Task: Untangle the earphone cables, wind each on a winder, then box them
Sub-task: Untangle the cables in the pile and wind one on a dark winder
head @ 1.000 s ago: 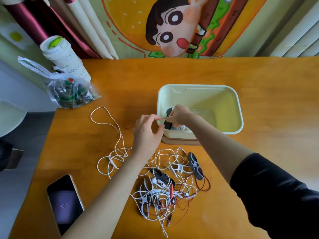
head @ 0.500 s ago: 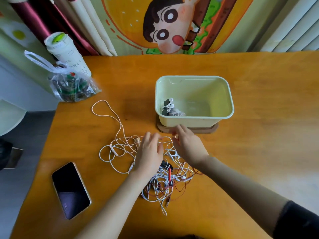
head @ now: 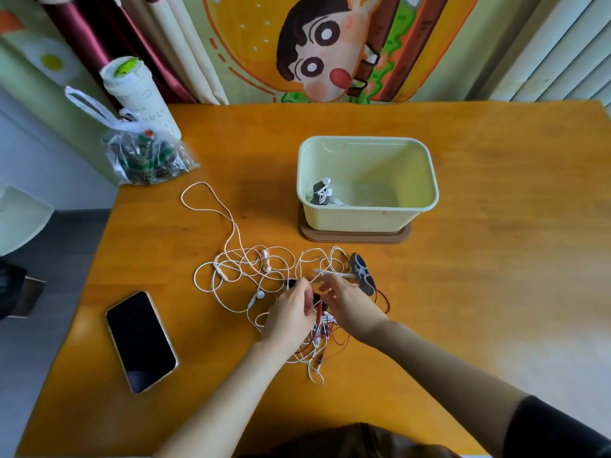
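One tangle of white and red earphone cables (head: 264, 276) lies on the orange counter (head: 496, 276), in front of the pale green box (head: 367, 211). Both hands sit over the knot's near side: the left hand (head: 289, 317) pinches a white strand, the right hand (head: 347, 304) has fingers spread loose, grasping nothing clearly. A dark winder (head: 362, 272) rests just beside the right hand. Inside the box lies one wound earphone (head: 322, 193). A phone (head: 140, 340) lies to the left.

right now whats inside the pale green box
One wound earphone on a dark winder lies in the near-left corner of the box. The rest of the floor in view looks bare. The near wall hides the strip of floor right behind it.
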`<action>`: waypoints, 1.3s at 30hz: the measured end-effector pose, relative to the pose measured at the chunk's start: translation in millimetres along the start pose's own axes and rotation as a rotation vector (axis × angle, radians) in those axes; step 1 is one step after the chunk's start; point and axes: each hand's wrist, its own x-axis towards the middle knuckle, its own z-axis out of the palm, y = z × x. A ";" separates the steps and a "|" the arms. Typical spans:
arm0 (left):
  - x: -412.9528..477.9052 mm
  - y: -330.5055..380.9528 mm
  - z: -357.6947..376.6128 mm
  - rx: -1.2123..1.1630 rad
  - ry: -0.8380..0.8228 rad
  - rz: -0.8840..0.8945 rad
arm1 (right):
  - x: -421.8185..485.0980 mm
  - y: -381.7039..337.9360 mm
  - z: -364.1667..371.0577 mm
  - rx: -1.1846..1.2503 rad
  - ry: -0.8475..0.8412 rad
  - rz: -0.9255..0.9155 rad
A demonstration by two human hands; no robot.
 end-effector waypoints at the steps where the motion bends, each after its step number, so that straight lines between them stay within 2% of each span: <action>1: -0.9 4.9 -1.8 -0.039 0.025 0.023 | -0.7 -2.7 1.3 0.026 0.003 -0.030; 7: -2.0 13.9 -11.1 -0.128 0.084 0.106 | -1.7 4.8 -9.6 -0.060 0.048 -0.072; 14: -0.1 -6.8 -22.6 0.084 -0.074 0.037 | -9.1 4.0 -45.9 -0.068 0.246 -0.029; 17: -0.4 -8.6 -29.3 0.133 -0.050 0.046 | -6.7 -1.7 -64.2 -0.082 0.328 -0.077; 19: -1.0 -2.2 -32.6 0.080 0.012 0.100 | -7.0 -9.2 -69.6 -0.085 0.298 -0.144; 21: -0.4 8.8 -34.9 0.010 0.071 0.165 | -9.3 -18.3 -65.6 -0.038 0.180 -0.186; 24: -1.3 27.2 -40.7 -0.074 0.180 0.238 | -12.1 -29.6 -56.3 0.032 0.086 -0.164; 27: -5.5 37.3 -47.1 -0.152 0.230 0.265 | -13.2 -35.4 -65.1 0.033 0.202 -0.157; 30: -8.8 38.1 -46.0 -0.230 0.068 0.197 | -16.6 -43.2 -82.4 0.013 0.312 -0.191; 33: -11.5 33.8 -42.2 -0.287 -0.048 0.117 | -22.6 -46.8 -104.9 0.064 0.455 -0.137; 37: -14.2 27.0 -44.3 -0.179 -0.127 0.058 | -28.9 -39.2 -135.4 0.151 0.652 -0.008; 39: -14.1 28.8 -47.9 -0.119 -0.115 0.056 | -31.3 -30.9 -140.6 0.143 0.672 0.052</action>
